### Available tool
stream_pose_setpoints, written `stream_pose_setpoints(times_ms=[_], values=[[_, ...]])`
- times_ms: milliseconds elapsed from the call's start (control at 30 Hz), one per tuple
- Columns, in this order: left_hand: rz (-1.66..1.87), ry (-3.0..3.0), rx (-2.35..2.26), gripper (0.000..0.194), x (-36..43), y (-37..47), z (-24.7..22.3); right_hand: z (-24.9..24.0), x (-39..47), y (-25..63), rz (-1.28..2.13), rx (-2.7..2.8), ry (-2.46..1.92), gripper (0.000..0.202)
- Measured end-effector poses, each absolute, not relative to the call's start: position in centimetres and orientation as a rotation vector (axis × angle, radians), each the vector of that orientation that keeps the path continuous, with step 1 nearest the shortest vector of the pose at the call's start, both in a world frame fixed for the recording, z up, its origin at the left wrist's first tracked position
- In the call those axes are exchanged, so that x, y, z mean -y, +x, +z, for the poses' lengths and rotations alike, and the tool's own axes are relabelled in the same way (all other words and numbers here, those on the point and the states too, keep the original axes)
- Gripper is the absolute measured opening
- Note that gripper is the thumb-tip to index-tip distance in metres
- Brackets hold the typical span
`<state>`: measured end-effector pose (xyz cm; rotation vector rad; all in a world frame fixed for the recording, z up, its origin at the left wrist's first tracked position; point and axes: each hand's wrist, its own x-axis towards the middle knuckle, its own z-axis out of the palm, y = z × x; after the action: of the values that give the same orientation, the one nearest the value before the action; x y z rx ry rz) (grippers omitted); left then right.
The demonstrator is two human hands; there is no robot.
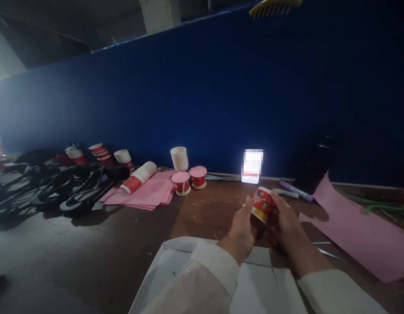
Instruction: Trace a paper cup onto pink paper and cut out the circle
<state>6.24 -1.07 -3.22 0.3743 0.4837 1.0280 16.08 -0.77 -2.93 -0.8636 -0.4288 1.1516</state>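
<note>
A red printed paper cup (263,204) with a yellow band is held above the table between both hands, tilted. My left hand (241,226) grips its left side, with the thumb along the wall. On the other side my right hand (284,220) has its fingers closed around the cup, slightly blurred. Below the wrists lies a white box (175,261) with flaps. Scissors (327,252) lie beside my right forearm, mostly hidden. To the right is a pink paper sheet (358,231) with a curved cutout.
Two red cups with pink discs on top (181,185) stand near a white cup stack (179,159). Pink sheets (146,192) bear a lying cup stack (139,176). Black headsets (87,192) fill the left. Markers (296,191) and a lit phone (252,165) are by the blue partition (215,96).
</note>
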Motion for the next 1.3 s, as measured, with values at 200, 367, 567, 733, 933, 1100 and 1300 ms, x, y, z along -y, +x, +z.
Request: stream_pose_setpoints(times_ms=[200, 367, 567, 733, 933, 1100, 1300], values=[[1.037, 0.181, -0.316, 0.050, 1.4, 6.0, -2.7, -3.2, 0.7, 15.0, 1.093, 0.483, -0.925, 0.051], [1.072, 0.147, -0.315, 0.048, 0.8, 5.9, -3.1, -3.1, 1.2, 15.4, 0.783, 0.538, -1.143, 0.052], [1.160, 0.054, -0.414, 0.033, 0.5, 5.7, -2.8, -2.0, 3.4, 16.6, 0.016, 0.960, -1.399, 0.040], [1.157, 0.036, -0.390, 0.028, 0.6, 5.6, -2.5, -1.2, 4.5, 15.9, -0.427, 1.415, -1.169, 0.026], [1.136, 0.049, -0.356, 0.015, 0.6, 5.7, -2.5, -1.4, 4.1, 15.8, -0.590, 1.505, -1.191, 0.018], [1.114, 0.060, -0.360, 0.015, 0.7, 5.7, -2.4, -1.5, 4.1, 15.9, -0.627, 1.511, -1.213, 0.019], [1.130, 0.092, -0.391, 0.015, 0.8, 5.7, -2.4, -1.6, 4.2, 15.7, -0.555, 1.475, -1.273, 0.023]])
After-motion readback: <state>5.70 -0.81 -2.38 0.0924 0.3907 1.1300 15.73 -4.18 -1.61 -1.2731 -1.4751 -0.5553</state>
